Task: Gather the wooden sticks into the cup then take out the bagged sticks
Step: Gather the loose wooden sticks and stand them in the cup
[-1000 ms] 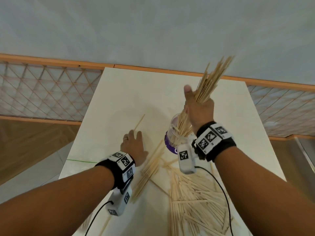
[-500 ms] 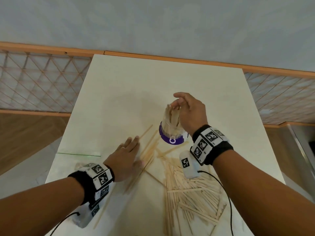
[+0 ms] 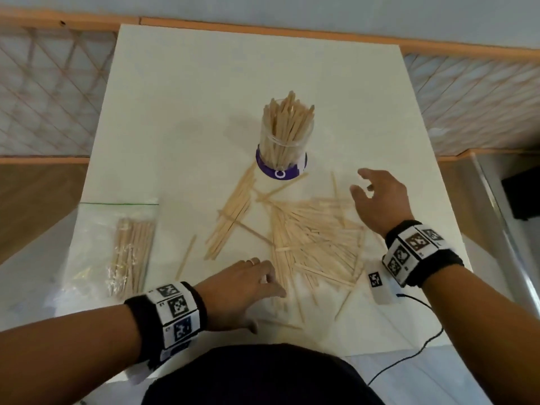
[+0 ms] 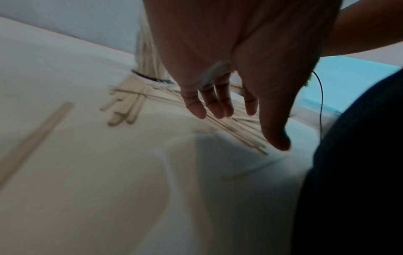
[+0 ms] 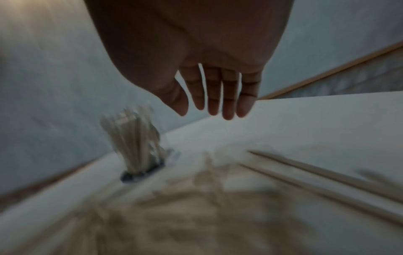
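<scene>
A clear cup [image 3: 285, 144] with a purple base stands upright mid-table, packed with wooden sticks; it shows blurred in the right wrist view [image 5: 135, 143]. A big pile of loose sticks [image 3: 315, 238] lies in front of it, with a smaller bunch [image 3: 233, 211] to its left. My left hand [image 3: 248, 287] hovers over the pile's near left edge, fingers relaxed and holding nothing [image 4: 220, 103]. My right hand [image 3: 377, 200] hangs open above the pile's right side [image 5: 216, 96]. A clear zip bag of sticks [image 3: 128, 244] lies at the table's left edge.
The white table [image 3: 204, 92] ends close to my body, with a fall-off on both sides. Lattice panels [image 3: 49, 92] flank it left and right. A black cable [image 3: 409, 355] trails from my right wrist over the near right corner.
My right hand let go of the sticks in the cup and drew back over the loose pile. My left hand slid right and nearer. The view tilted down, bringing the bag into sight.
</scene>
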`<state>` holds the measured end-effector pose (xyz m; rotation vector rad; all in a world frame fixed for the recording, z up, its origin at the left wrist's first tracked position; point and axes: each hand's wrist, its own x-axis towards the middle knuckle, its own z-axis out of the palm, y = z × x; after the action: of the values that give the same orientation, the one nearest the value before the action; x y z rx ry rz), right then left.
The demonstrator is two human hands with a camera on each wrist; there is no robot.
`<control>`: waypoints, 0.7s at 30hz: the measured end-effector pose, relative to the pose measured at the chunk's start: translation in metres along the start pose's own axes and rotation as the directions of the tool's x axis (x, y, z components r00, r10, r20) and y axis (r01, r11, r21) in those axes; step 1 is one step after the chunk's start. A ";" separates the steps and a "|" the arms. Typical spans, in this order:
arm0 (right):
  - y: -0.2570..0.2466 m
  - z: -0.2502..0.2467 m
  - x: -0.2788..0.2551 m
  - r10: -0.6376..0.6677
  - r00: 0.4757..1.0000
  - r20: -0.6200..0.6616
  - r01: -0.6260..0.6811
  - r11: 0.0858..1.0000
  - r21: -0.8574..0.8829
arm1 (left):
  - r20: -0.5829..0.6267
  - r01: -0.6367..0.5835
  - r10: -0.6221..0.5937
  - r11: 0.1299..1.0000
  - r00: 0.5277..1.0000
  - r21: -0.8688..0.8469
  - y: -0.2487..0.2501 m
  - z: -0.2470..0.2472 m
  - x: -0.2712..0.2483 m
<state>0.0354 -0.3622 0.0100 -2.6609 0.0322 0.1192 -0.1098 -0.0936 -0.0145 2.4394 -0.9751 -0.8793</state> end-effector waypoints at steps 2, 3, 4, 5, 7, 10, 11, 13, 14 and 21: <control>0.035 0.007 -0.025 0.174 0.974 0.143 -0.137 0.962 -0.237 | 0.075 -0.002 -0.002 0.999 0.997 0.053 0.003 0.013 0.004; 0.046 0.012 -0.036 0.226 0.957 0.179 -0.163 0.936 -0.312 | 0.070 0.002 -0.006 0.998 0.998 0.061 0.004 0.017 0.006; 0.052 0.016 -0.046 0.258 0.946 0.198 -0.178 0.921 -0.347 | 0.050 0.013 -0.016 0.999 0.999 0.050 0.003 0.020 0.007; 0.052 0.021 -0.055 0.264 0.944 0.197 -0.186 0.921 -0.341 | 0.025 0.024 -0.025 0.999 0.999 0.027 0.002 0.020 0.009; 0.045 0.033 -0.066 0.208 0.957 0.201 -0.126 0.926 -0.356 | -0.052 0.060 -0.062 0.998 0.997 -0.032 -0.003 0.015 0.015; 0.030 0.053 -0.076 0.055 0.961 0.271 0.032 0.951 -0.307 | -0.223 0.144 -0.163 0.984 0.961 -0.101 -0.005 0.001 0.028; 0.023 0.053 -0.079 0.023 0.968 0.249 0.040 0.969 -0.244 | -0.294 0.170 -0.188 0.982 0.937 -0.084 -0.006 -0.003 0.033; 0.018 0.043 -0.090 -0.003 0.989 0.145 0.022 0.991 -0.128 | -0.361 0.241 -0.229 0.971 0.904 -0.012 -0.005 -0.009 0.042; 0.019 0.037 -0.095 0.040 0.996 0.080 -0.029 0.991 -0.133 | -0.338 0.262 -0.234 0.965 0.911 0.036 -0.004 -0.011 0.046; 0.038 0.019 -0.109 0.429 0.824 0.370 -0.305 0.886 -0.349 | -0.243 0.306 -0.286 0.951 0.927 0.048 0.001 -0.014 0.056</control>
<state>-0.0766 -0.3869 -0.0139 -2.7992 0.4194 0.9149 -0.0694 -0.1328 -0.0271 2.7350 -0.5788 -0.6290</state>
